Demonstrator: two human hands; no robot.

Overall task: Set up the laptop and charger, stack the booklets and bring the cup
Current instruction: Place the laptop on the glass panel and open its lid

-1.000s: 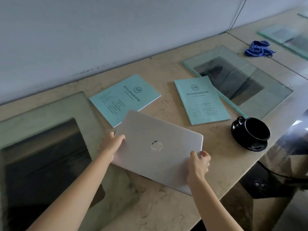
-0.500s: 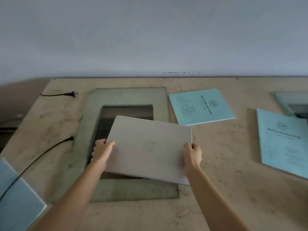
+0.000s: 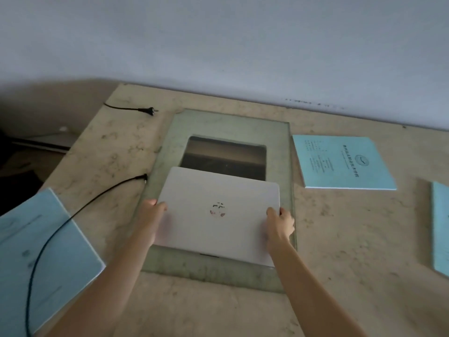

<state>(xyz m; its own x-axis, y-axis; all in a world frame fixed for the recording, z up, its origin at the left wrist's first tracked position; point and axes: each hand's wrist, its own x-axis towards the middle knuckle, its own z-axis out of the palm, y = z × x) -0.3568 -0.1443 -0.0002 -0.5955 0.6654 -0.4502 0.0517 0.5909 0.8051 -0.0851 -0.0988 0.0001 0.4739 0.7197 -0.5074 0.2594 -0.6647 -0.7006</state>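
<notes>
Head view: the laptop [image 3: 218, 215], carried leftward along the worktop [image 3: 340, 239], is now held over the glass pane [image 3: 165, 147], its sides gripped by the fingers of the left hand [image 3: 151, 215] and right hand [image 3: 279, 224]; the charger cable [image 3: 136, 178] is thus brought near.

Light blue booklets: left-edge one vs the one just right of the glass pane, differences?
The left-edge light blue booklet has a black cable crossing it; the light blue booklet right of the greenish glass pane has nothing on it. The left one is cropped by the frame; the right one shows whole. Both lie flat, closed, on the beige stone table.
</notes>
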